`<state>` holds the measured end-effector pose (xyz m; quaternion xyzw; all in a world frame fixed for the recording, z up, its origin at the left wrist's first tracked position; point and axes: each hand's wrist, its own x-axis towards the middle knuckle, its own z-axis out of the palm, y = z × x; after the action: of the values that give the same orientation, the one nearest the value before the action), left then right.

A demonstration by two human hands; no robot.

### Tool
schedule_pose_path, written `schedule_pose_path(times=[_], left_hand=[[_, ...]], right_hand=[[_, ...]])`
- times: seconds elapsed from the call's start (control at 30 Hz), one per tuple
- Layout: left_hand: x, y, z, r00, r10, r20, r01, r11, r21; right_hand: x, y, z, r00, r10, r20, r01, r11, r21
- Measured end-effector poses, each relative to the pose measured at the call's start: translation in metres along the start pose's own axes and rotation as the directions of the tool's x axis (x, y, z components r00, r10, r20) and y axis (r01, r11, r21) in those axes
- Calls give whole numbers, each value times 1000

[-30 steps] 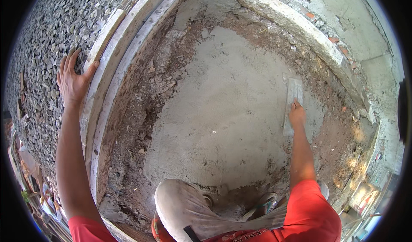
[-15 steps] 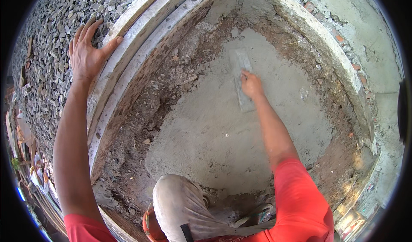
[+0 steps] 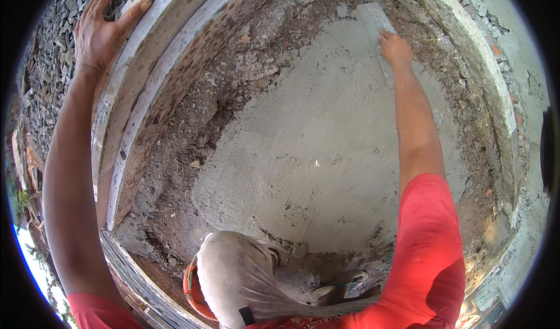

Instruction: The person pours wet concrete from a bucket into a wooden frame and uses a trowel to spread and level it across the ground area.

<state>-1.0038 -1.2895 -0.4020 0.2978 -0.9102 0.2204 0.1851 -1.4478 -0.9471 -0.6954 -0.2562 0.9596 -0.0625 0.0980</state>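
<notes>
My right hand (image 3: 396,50) grips a long rectangular plastering trowel (image 3: 374,21), its flat blade lying on the far right part of a grey wet mortar patch (image 3: 303,136). The arm is stretched out, and the blade's far end reaches the patch's edge near bare soil. Up at the left, my left hand (image 3: 100,34) leans on the boards, fingers spread and thumb on the top edge of the outer board (image 3: 135,49). It holds nothing.
Pale, stained boards (image 3: 175,43) wall the pit on the left, with grey gravel (image 3: 52,43) beyond. A concrete edge (image 3: 466,43) curves along the right. Brown soil (image 3: 192,131) rings the mortar. My knee (image 3: 233,265) and an orange-red rounded object (image 3: 195,288) are at the near side.
My right hand has pushed the trowel farther away and to the right over the mortar, and its blade has tilted slightly. The view has shifted; my left hand stays on the boards.
</notes>
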Motion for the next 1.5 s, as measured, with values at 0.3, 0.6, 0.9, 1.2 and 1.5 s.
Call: schedule_pose_path(times=[0.3,0.6,0.9,1.2,1.5], left_hand=[[-9,21,-14,995,-87,42,92,986,-138],[14,-10,35,1000,5,29,-8,994,107],[31,-53,48,967,-83,242,43,985,168],[30,-27,36,997,39,65,-40,999,12],[23,-37,44,993,-24,115,24,1000,-1]], right_hand=[[-269,-93,74,895,-235,379,107,938,329],[-595,-31,111,583,-553,595,388,833,394],[-464,181,20,922,175,344,-184,983,-7],[-652,314,17,325,903,-280,-679,429,596],[-667,387,33,160,977,139,-632,-7,775]])
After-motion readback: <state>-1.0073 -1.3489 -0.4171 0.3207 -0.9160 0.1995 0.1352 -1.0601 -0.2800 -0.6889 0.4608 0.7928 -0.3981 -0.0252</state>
